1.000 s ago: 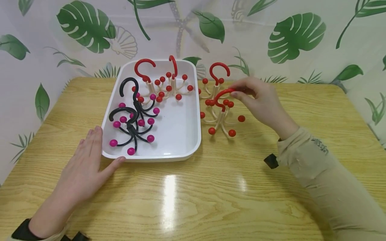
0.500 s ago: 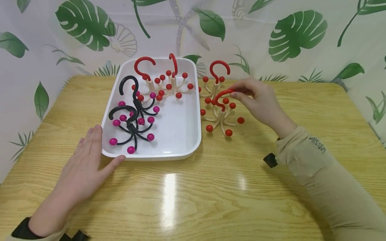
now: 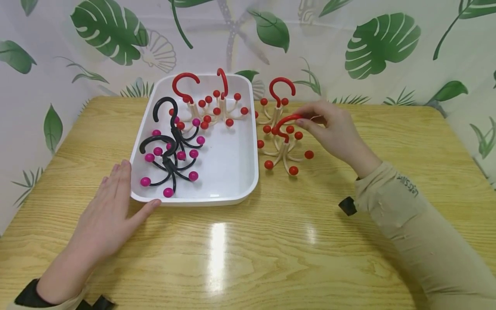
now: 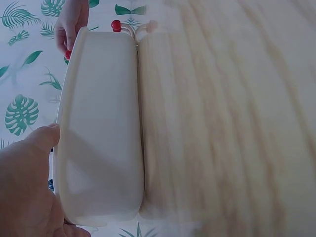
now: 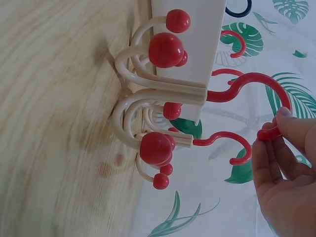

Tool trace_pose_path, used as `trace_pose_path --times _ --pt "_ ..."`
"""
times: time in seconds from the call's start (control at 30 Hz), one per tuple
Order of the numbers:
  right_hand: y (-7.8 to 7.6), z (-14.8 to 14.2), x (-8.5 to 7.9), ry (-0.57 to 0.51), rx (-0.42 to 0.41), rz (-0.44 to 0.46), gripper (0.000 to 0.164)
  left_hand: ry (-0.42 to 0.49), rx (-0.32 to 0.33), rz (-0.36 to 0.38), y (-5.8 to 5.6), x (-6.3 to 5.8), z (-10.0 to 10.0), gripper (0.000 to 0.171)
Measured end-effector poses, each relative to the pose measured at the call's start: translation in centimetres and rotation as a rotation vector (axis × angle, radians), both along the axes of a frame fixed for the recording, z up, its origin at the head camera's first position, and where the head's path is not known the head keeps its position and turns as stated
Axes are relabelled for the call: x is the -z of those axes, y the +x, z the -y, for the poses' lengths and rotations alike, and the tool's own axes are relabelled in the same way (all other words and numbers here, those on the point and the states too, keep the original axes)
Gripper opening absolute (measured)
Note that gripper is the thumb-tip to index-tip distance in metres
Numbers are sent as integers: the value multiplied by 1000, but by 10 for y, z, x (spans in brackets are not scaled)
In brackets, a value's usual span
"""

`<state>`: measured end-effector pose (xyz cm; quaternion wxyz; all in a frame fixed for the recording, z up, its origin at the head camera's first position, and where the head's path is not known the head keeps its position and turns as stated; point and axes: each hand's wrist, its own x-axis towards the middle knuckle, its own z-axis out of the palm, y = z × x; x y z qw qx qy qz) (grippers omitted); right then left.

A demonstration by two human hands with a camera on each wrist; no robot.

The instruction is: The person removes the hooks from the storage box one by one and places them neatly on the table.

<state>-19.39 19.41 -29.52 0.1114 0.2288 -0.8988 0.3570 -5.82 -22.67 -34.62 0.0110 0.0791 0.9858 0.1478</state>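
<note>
My right hand (image 3: 329,133) pinches the red hook end of a beige multi-arm hanger (image 3: 284,150) with red ball tips, just right of the white tray (image 3: 215,199). In the right wrist view, thumb and fingers meet on that red hook (image 5: 252,78), and the hanger's curved arms are close to the table. A second beige hanger (image 3: 277,115) with a red hook stands right behind it. My left hand (image 3: 106,211) lies along the tray's left front corner, fingers straight, thumb on the front rim. The left wrist view shows its thumb (image 4: 47,136) at the rim.
Inside the tray stand two black hangers with magenta balls, a front one (image 3: 167,165) and a back one (image 3: 176,133). Two beige hangers with red hooks, a left one (image 3: 193,113) and a right one (image 3: 222,105), stand at its back. A leaf-print backdrop (image 3: 310,43) rises behind the table (image 3: 302,258).
The pinched hanger has turned slightly, its front balls shifting a little to the left. My right hand keeps its pinch on the hook, and my left hand stays on the tray.
</note>
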Motion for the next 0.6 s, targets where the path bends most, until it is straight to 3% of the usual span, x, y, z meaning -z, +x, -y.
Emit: trace_pose_path --times 0.6 --pt "3 3 -4 -21 -27 2 30 -1 -9 9 0 0 -1 98"
